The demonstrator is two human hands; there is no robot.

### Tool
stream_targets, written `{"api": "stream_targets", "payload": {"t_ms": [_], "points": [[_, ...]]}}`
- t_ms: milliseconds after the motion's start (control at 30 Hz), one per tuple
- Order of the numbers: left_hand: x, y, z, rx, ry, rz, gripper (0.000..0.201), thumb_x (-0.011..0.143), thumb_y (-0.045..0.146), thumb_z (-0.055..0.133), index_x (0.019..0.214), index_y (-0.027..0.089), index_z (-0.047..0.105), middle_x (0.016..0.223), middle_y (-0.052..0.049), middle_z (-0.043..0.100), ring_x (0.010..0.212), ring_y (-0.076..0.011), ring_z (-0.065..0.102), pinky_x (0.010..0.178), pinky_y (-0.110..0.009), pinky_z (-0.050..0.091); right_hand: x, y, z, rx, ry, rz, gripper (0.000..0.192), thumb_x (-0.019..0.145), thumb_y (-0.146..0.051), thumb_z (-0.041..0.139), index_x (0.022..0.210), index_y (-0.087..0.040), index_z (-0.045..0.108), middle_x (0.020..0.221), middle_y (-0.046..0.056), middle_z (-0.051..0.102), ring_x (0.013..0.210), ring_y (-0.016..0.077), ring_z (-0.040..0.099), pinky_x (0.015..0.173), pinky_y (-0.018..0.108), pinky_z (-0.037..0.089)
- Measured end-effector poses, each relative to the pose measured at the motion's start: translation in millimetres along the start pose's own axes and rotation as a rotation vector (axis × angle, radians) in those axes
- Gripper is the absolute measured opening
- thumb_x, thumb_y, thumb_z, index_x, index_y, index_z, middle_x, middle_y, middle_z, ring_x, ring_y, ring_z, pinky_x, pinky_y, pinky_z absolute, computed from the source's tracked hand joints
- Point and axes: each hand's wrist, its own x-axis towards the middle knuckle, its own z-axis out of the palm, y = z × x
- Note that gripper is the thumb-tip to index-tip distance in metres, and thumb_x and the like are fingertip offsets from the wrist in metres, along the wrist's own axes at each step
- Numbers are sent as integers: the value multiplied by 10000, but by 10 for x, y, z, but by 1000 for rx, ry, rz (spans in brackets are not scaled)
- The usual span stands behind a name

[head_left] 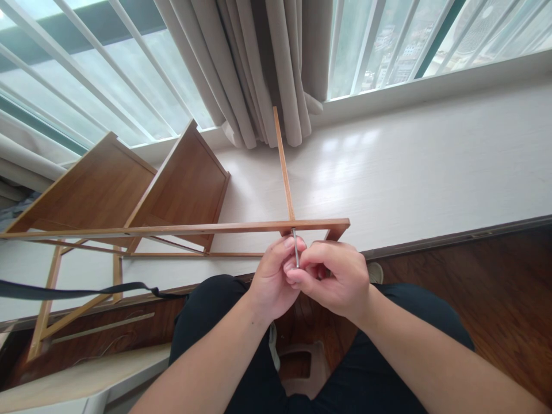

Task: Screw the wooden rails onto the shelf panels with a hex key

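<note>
A thin metal rod [296, 248] stands out from the near side of a long wooden rail [241, 226]. Whether it is a bolt or a hex key I cannot tell. My left hand [276, 273] is closed, its thumb and fingertips against the rod from the left. From the right, my right hand [336, 275] pinches around the rod's near end, its thumb and forefinger bent. The fingertips of both hands meet there. At the rail's far side a narrow wooden bar [283, 164] runs away toward the curtain, in line with the rod.
Two wooden panels [185, 178] join the rail on the left. A white ledge [409, 155] lies below barred windows [388, 40] and a beige curtain [241, 63]. A black strap [86, 290] crosses at left. A pale stool [308, 368] shows between my legs.
</note>
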Motion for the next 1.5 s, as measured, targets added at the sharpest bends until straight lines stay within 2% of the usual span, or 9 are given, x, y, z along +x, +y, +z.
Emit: {"api": "stream_targets", "payload": {"t_ms": [267, 933, 1033, 1333, 1500], "points": [[-3, -23, -8, 28, 16, 17, 266, 771, 365, 808, 770, 148, 656, 482, 77, 388, 453, -48, 410, 540, -166, 452, 29, 24, -27, -24, -9, -65, 288, 936, -373, 707, 764, -176, 584, 576, -43, 529, 520, 75, 475, 541, 212, 392], [7, -39, -27, 0, 5, 24, 248, 769, 357, 821, 783, 151, 682, 514, 73, 384, 449, -34, 400, 534, -150, 486, 29, -1, -47, -9, -17, -9, 279, 966, -341, 644, 744, -177, 602, 604, -14, 635, 484, 75, 487, 505, 216, 402], [7, -18, -16, 20, -4, 14, 261, 777, 364, 813, 755, 145, 673, 526, 69, 365, 452, -32, 390, 503, -140, 453, 27, -1, -39, -11, -14, -20, 275, 967, -334, 642, 746, -176, 597, 597, -15, 624, 496, 77, 486, 522, 212, 410], [-2, -20, -3, 19, 27, 8, 237, 789, 349, 796, 782, 150, 666, 526, 81, 335, 452, -26, 379, 583, -156, 510, 34, 27, -56, -92, -15, -86, 269, 957, -340, 655, 748, -191, 574, 541, -37, 530, 491, 93, 465, 522, 240, 370], [-9, -16, 40, 30, 41, 22, 238, 795, 345, 782, 766, 150, 648, 522, 80, 337, 460, -35, 390, 587, -169, 503, 35, 26, -51, -129, -7, -103, 274, 925, -325, 698, 728, -195, 559, 541, -34, 530, 490, 98, 465, 520, 246, 371]]}}
